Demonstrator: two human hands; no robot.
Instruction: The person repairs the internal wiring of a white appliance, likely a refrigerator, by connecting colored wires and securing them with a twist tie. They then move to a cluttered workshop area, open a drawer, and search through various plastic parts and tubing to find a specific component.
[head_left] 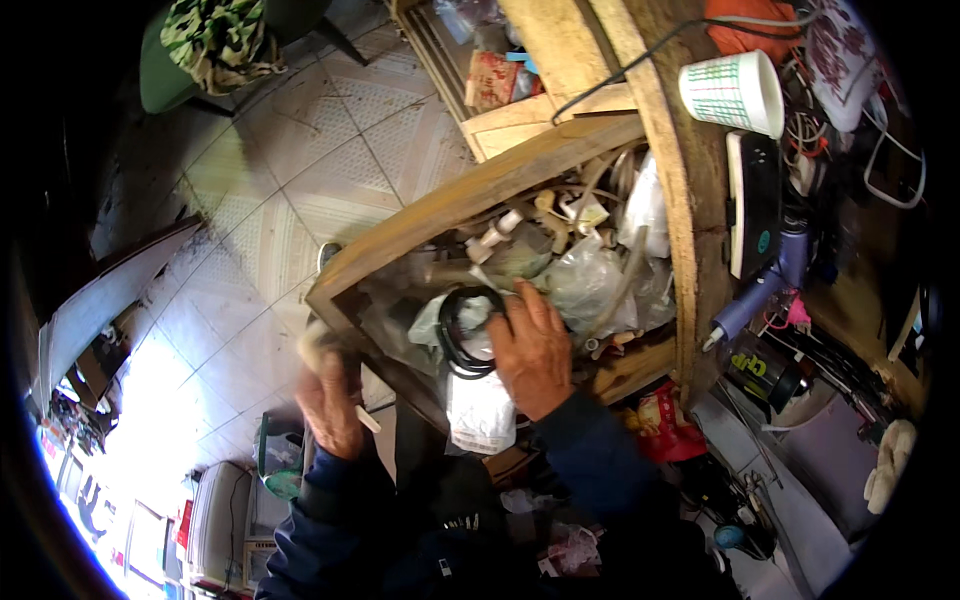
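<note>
Probably light and springy, the black coil (452, 340) sits over the front part of the open drawer (460, 208), above a white packet (482, 415). It looks like cable or thin hose: bendy, not fragile, perhaps a little slick, and its loops could spread if lifted by one strand. A pinch around the whole bundle at one side would suit it best. The right hand (535, 350) is at its right edge, fingers bent and close together; whether they clamp the coil, I cannot tell. The left hand (335, 400), blurred, is outside the drawer's near left corner, with a pale roundish thing (318, 347) at its fingertips; its grip is unclear too. Farther in lie crumpled plastic bags (590, 285) and pale pipe fittings (494, 236). Beyond the drawer, a paper cup (730, 92) lies tipped.
</note>
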